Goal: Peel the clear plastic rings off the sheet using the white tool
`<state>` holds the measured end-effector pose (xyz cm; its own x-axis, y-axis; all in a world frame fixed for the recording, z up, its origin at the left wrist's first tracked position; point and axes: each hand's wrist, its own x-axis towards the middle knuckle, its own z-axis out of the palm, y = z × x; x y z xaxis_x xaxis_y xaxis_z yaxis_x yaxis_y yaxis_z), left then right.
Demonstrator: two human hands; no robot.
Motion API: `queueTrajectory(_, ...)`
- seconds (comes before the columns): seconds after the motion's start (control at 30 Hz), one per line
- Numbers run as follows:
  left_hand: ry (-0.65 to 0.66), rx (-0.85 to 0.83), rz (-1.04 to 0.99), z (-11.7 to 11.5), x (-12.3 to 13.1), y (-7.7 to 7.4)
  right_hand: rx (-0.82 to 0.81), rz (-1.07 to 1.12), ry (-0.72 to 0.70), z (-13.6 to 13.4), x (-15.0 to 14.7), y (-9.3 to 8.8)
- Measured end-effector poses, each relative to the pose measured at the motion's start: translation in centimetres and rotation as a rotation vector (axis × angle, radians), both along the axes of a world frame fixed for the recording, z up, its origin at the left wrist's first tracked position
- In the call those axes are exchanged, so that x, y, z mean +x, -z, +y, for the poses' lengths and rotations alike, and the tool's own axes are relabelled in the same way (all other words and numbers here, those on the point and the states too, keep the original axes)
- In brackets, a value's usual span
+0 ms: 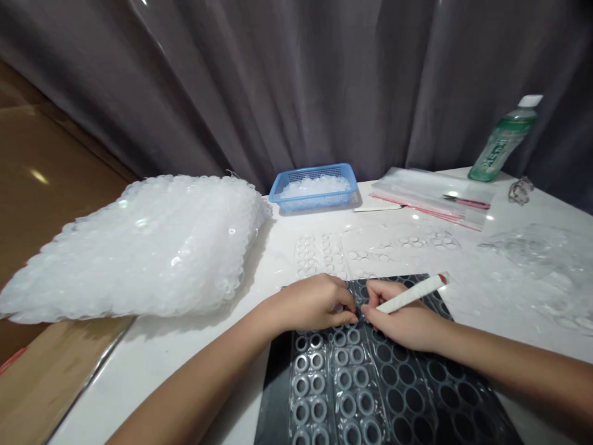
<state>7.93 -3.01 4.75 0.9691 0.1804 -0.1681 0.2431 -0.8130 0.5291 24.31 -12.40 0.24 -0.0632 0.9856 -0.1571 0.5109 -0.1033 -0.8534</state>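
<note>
On a black mat (273, 395) over the white table (162, 377), the right hand (412, 324) grasps a white pen-like tool (407, 295), one end slanting up. Just beside it, the left hand (319, 303) lies curled over the clear sheet of rings (352, 378) spread on the mat; whether it pinches anything, I cannot tell. Farther back sits a blue basket (315, 203) of clear pieces (317, 185).

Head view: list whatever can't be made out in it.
All in the head view:
- Whatever the left hand may pinch: hidden by its own curled fingers.
- The lower end of the white stick: hidden by the right hand.
- The near edge of the black sheet: cut off by the bottom edge.
- White pieces in the blue basket: too small to count.
</note>
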Motion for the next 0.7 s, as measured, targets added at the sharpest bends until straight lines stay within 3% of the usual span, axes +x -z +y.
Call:
queueTrajectory(0.43,0.011,-0.099,0.106,1.1,-0.5,0.3,0.014,-0.005,0.039,-0.2,-0.2,0.1)
queueTrajectory(0.7,-0.046,-0.140,0.099,0.7,-0.4,0.7,-0.013,-0.100,0.024,-0.1,-0.4,0.2)
